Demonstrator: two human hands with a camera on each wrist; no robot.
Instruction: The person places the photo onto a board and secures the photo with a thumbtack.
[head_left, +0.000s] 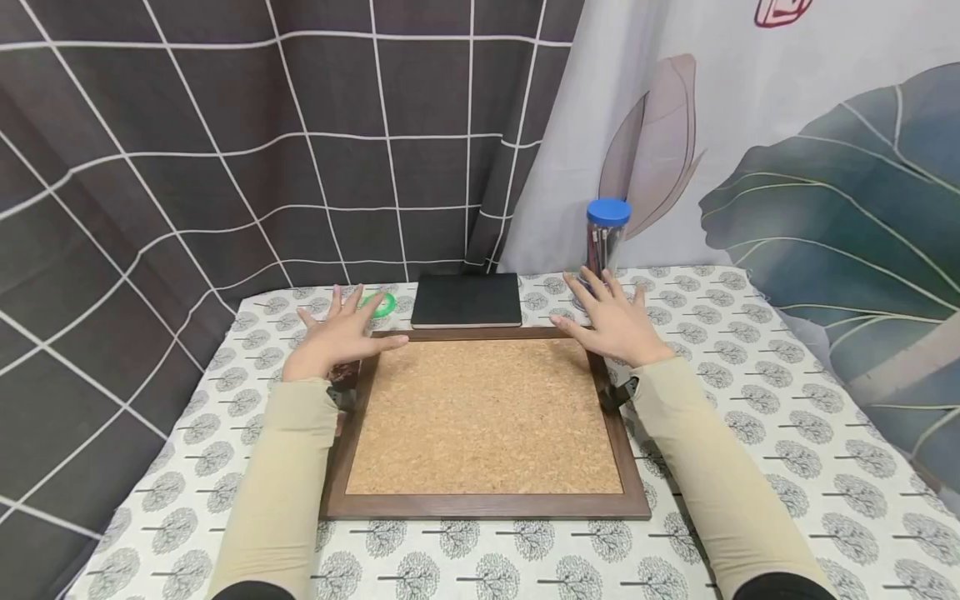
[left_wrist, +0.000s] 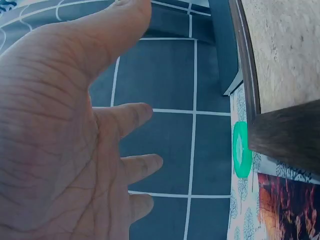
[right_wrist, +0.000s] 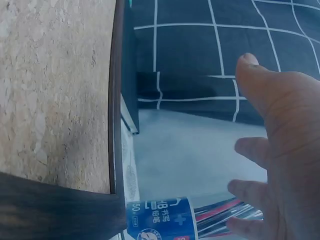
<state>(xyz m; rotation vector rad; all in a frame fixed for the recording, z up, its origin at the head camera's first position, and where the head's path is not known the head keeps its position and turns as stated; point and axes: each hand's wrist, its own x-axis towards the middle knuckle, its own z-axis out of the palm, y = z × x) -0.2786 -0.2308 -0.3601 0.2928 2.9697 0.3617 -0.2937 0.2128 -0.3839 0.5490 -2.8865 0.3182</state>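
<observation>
While the framed corkboard point(head_left: 487, 417) is lying on the desk point(head_left: 795, 417), the left hand point(head_left: 335, 337) and right hand point(head_left: 617, 323) are hovering near its far corners, fingers spread wide.

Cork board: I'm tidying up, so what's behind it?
Behind the cork board are a black notebook, a green ring and a blue-lidded pencil jar. The left hand hides part of the ring, the right hand part of the jar.

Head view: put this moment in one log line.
left hand: spread, empty | right hand: spread, empty | corkboard: flat on tablecloth | black notebook: beyond corkboard | blue-lidded jar: beyond right hand
</observation>
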